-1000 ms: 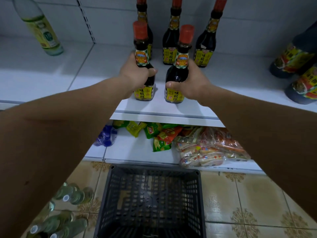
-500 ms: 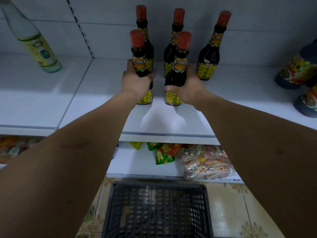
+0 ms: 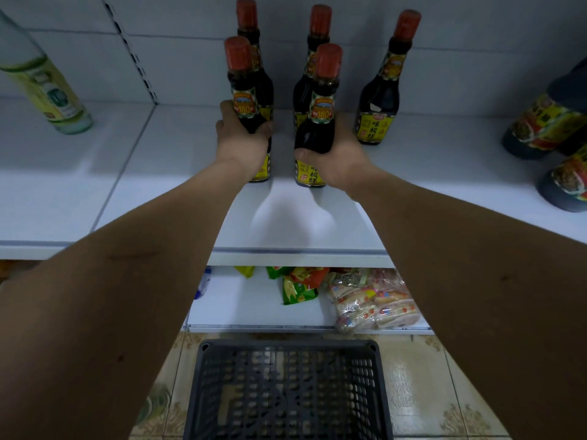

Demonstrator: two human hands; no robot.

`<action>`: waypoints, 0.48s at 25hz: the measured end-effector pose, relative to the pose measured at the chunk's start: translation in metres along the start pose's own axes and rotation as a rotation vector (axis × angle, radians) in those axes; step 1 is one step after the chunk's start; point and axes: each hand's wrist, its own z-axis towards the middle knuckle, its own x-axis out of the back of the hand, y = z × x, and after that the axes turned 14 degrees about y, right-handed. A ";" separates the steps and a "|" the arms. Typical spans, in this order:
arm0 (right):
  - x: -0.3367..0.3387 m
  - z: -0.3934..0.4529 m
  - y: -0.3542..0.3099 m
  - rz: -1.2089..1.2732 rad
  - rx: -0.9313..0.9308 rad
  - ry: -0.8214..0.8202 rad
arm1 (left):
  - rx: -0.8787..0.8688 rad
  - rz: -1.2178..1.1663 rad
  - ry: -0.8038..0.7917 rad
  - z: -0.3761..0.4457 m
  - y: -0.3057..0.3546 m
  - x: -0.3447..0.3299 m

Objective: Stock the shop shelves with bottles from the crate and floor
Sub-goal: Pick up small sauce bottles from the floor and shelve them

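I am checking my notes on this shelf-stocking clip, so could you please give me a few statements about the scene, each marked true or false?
1. The left hand grips a dark glass sauce bottle with a red cap. True.
2. The right hand is empty. False: it grips a second dark red-capped sauce bottle.
3. Three more dark red-capped bottles stand at the back of the white metal shelf. True.
4. The black plastic lattice crate on the floor is full of bottles. False: no bottles show inside it.
5. Snack packets lie on the lower shelf. True.
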 end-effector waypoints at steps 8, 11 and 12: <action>0.023 -0.053 0.048 0.225 -0.373 -0.128 | 0.068 0.210 -0.027 -0.021 -0.015 0.015; 0.037 -0.070 0.067 0.266 -0.359 -0.068 | 0.049 0.256 0.081 -0.062 -0.051 0.027; 0.043 -0.074 0.069 0.269 -0.344 -0.067 | 0.014 0.310 0.135 -0.076 -0.062 0.029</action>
